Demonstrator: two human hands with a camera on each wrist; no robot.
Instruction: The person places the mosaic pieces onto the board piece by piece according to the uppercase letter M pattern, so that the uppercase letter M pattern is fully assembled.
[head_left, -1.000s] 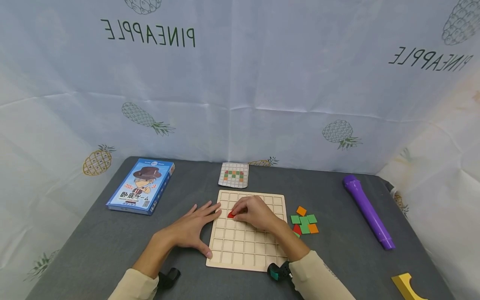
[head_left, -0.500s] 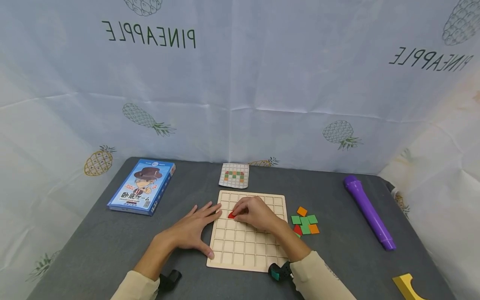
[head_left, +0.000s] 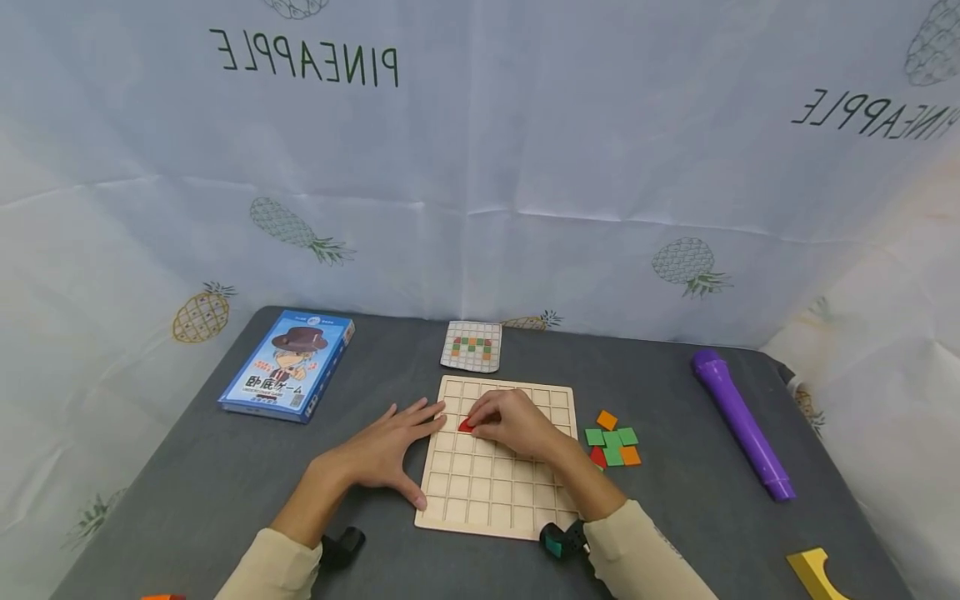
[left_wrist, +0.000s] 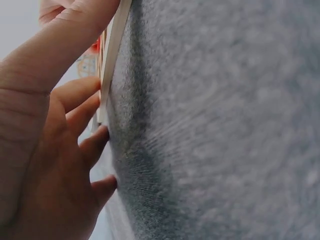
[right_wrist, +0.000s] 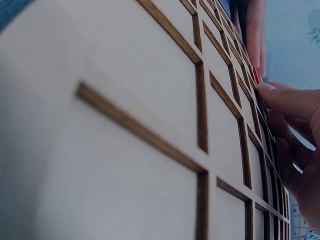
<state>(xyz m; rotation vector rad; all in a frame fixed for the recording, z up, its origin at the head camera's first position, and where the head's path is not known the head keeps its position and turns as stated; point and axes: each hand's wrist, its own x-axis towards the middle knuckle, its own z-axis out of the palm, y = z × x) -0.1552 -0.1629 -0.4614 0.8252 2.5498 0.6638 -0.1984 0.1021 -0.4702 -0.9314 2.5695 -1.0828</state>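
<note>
Left hand (head_left: pixel 384 452) spread wide, touching grid board (head_left: pixel 480 490) at left edge. Right hand (head_left: pixel 514 423) over board, pinching red tile (head_left: pixel 464 426) near left fingertips.

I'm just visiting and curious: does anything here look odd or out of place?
Yes: the PINEAPPLE lettering on the backdrop reads backwards, as if mirrored. The wooden board shows no visible damage.

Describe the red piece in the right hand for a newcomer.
On the dark table, find the pale wooden grid board. Near its far-left corner, the right hand pinches a small red piece. It's the only coloured piece showing on the board; another red one lies off to its right with green tiles and orange tiles.
</note>
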